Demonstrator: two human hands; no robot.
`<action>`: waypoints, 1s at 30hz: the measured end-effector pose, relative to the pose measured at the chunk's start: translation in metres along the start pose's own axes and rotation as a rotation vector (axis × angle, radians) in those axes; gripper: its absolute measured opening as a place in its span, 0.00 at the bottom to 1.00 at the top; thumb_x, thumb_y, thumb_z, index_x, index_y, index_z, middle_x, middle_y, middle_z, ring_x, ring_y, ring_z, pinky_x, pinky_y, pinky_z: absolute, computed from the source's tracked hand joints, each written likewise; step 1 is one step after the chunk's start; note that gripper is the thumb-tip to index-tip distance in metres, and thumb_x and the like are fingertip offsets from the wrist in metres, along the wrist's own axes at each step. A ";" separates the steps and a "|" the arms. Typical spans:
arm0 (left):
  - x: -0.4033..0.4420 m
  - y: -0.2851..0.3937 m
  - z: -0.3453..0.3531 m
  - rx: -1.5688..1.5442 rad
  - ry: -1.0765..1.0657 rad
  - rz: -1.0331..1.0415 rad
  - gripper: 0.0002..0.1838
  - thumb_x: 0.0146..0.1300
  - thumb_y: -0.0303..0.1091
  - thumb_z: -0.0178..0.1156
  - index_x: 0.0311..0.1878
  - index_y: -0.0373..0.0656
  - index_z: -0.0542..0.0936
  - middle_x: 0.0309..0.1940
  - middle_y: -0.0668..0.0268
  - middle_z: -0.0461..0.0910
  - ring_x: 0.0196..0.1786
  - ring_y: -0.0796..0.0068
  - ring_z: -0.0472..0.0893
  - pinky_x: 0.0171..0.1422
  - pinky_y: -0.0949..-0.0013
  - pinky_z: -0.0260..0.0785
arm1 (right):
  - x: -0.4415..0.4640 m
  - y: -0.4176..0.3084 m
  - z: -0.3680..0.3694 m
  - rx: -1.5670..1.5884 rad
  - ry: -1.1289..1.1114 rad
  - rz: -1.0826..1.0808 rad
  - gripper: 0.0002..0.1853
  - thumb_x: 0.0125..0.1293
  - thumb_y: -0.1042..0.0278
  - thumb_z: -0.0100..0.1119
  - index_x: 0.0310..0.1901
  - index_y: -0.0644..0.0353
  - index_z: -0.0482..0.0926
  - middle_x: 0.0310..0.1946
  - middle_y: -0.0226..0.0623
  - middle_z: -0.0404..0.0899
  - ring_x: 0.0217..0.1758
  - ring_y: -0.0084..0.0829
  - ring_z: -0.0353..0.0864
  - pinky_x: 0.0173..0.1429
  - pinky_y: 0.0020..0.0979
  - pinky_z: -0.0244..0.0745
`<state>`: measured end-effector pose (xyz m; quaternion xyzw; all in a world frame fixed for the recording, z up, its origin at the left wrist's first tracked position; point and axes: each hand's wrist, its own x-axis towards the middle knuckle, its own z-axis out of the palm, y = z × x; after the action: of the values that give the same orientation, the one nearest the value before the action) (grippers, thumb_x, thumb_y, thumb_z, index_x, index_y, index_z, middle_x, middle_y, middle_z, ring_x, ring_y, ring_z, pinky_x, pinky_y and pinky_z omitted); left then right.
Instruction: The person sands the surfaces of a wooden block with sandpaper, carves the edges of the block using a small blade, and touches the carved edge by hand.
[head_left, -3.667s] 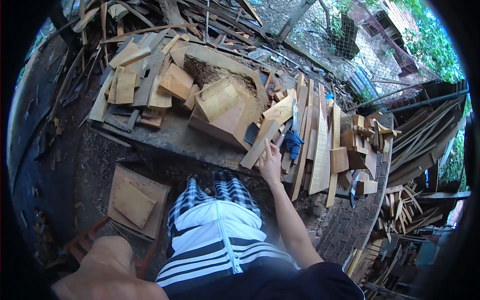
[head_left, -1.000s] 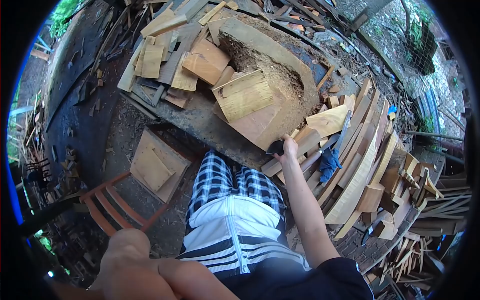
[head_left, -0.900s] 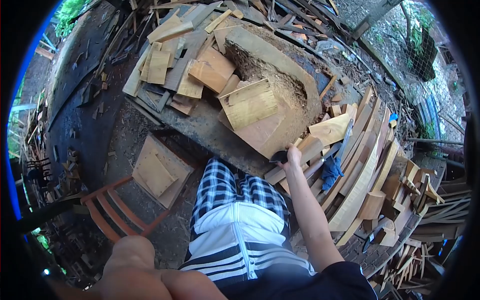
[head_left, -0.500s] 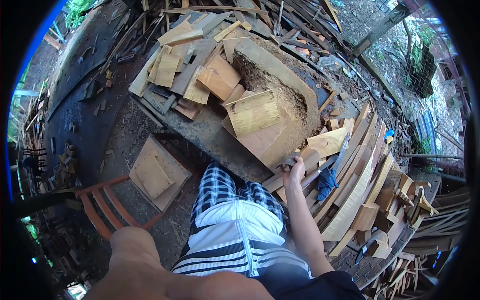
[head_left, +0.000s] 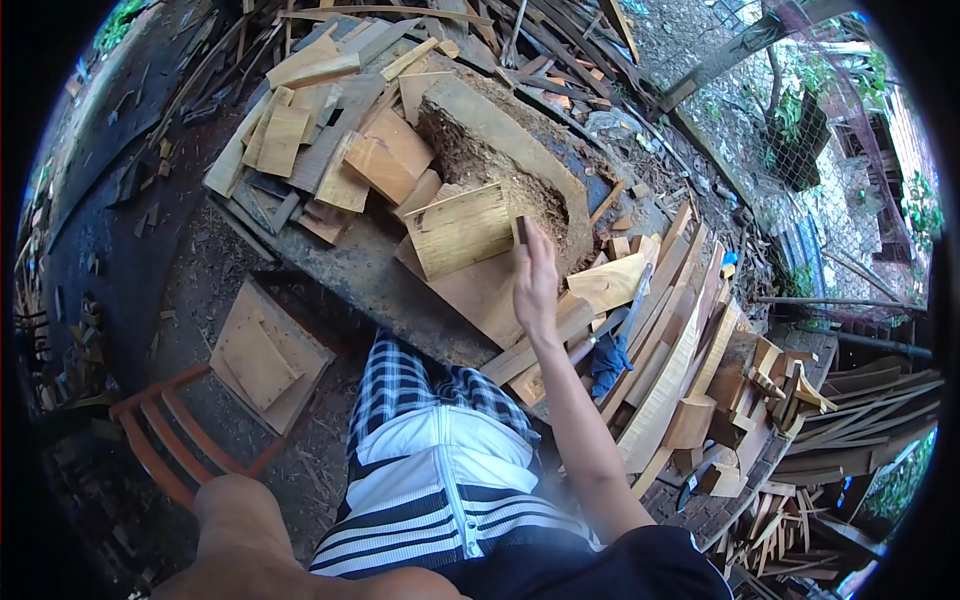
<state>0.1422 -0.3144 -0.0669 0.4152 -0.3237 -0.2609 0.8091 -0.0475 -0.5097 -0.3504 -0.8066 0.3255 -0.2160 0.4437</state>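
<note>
My right hand (head_left: 537,280) is stretched forward over the workbench, its fingers closed around a small, thin, dark flat piece (head_left: 521,231). What kind of piece it is cannot be made out. The piece is at the right edge of a pale yellowish board (head_left: 460,232), which has dark marks along its upper edge. Beneath that board lies a wider brown board (head_left: 480,292). Whether the piece touches the yellowish board is unclear. My left arm (head_left: 240,520) hangs at the lower left, and the left hand is out of view.
Wood offcuts (head_left: 390,155) are piled on the bench's left side, near a sawdust-covered hollow (head_left: 500,160). Long curved wooden strips (head_left: 670,370), a blue cloth (head_left: 610,362) and a long tool (head_left: 636,300) lie to the right. A chair (head_left: 185,440) and a stool-like block with boards (head_left: 265,355) stand left.
My right hand has moved forward from the bench's near right corner to the yellowish board's right edge, carrying the small piece. The whole view has shifted, so the scene sits further left.
</note>
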 end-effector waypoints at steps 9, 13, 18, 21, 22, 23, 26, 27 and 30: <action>-0.036 -0.009 0.019 -0.055 -0.085 0.037 0.11 0.66 0.34 0.61 0.50 0.48 0.73 0.44 0.66 0.70 0.43 0.72 0.71 0.51 0.65 0.68 | -0.008 -0.004 0.037 -0.532 0.029 -0.001 0.34 0.64 0.68 0.56 0.73 0.59 0.63 0.71 0.56 0.61 0.71 0.57 0.62 0.68 0.51 0.68; -0.033 -0.020 0.012 -0.113 -0.104 0.062 0.12 0.66 0.35 0.61 0.50 0.48 0.73 0.45 0.65 0.70 0.44 0.72 0.71 0.52 0.65 0.68 | -0.007 0.002 0.031 -0.435 -0.017 0.024 0.35 0.65 0.71 0.53 0.75 0.57 0.61 0.74 0.50 0.59 0.73 0.52 0.62 0.71 0.51 0.64; -0.039 -0.025 0.000 -0.141 -0.128 0.052 0.14 0.65 0.35 0.62 0.51 0.48 0.73 0.46 0.65 0.70 0.45 0.71 0.71 0.54 0.64 0.68 | 0.016 -0.021 0.012 -0.328 0.001 -0.117 0.31 0.66 0.75 0.53 0.72 0.56 0.67 0.73 0.39 0.67 0.76 0.44 0.61 0.77 0.45 0.54; -0.042 -0.096 -0.061 0.367 -0.013 -0.265 0.41 0.56 0.42 0.74 0.72 0.44 0.69 0.64 0.60 0.69 0.60 0.69 0.70 0.61 0.63 0.68 | 0.044 -0.038 0.014 -0.540 -0.013 -0.298 0.33 0.61 0.76 0.55 0.71 0.50 0.69 0.71 0.29 0.69 0.74 0.41 0.62 0.65 0.48 0.58; -0.043 -0.136 -0.075 0.579 0.018 -0.374 0.48 0.55 0.42 0.74 0.76 0.38 0.61 0.64 0.59 0.69 0.61 0.66 0.70 0.66 0.64 0.65 | 0.053 -0.040 0.018 -0.592 0.003 -0.319 0.33 0.60 0.76 0.55 0.70 0.50 0.70 0.71 0.29 0.70 0.73 0.41 0.62 0.64 0.48 0.57; -0.052 -0.178 -0.094 0.754 -0.001 -0.420 0.52 0.54 0.44 0.75 0.77 0.37 0.58 0.67 0.56 0.67 0.67 0.59 0.68 0.73 0.60 0.59 | 0.060 -0.041 0.023 -0.646 0.020 -0.341 0.33 0.59 0.76 0.56 0.69 0.51 0.71 0.70 0.29 0.71 0.73 0.41 0.62 0.64 0.49 0.57; -0.076 -0.287 -0.135 1.086 -0.033 -0.267 0.55 0.50 0.50 0.77 0.77 0.42 0.59 0.75 0.57 0.64 0.75 0.51 0.61 0.78 0.54 0.53 | 0.050 -0.045 0.047 -0.794 -0.002 -0.372 0.31 0.58 0.74 0.56 0.67 0.53 0.74 0.69 0.30 0.72 0.73 0.43 0.63 0.61 0.53 0.58; -0.076 -0.290 -0.122 1.052 0.006 -0.343 0.45 0.52 0.46 0.76 0.73 0.46 0.69 0.69 0.67 0.74 0.74 0.53 0.63 0.78 0.55 0.54 | 0.042 -0.050 0.054 -0.906 -0.017 -0.395 0.30 0.58 0.73 0.56 0.66 0.54 0.74 0.69 0.31 0.72 0.73 0.43 0.63 0.60 0.54 0.58; -0.091 -0.331 -0.124 0.892 0.181 -0.250 0.33 0.53 0.41 0.75 0.64 0.51 0.79 0.64 0.75 0.80 0.74 0.55 0.65 0.78 0.58 0.55 | 0.020 -0.055 0.060 -0.891 -0.116 -0.506 0.30 0.59 0.69 0.58 0.67 0.54 0.74 0.70 0.31 0.70 0.75 0.42 0.61 0.59 0.57 0.61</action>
<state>0.1236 -0.3610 -0.4281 0.7792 -0.2798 -0.1547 0.5391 0.0236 -0.4678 -0.3328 -0.9814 0.1555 -0.1119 0.0080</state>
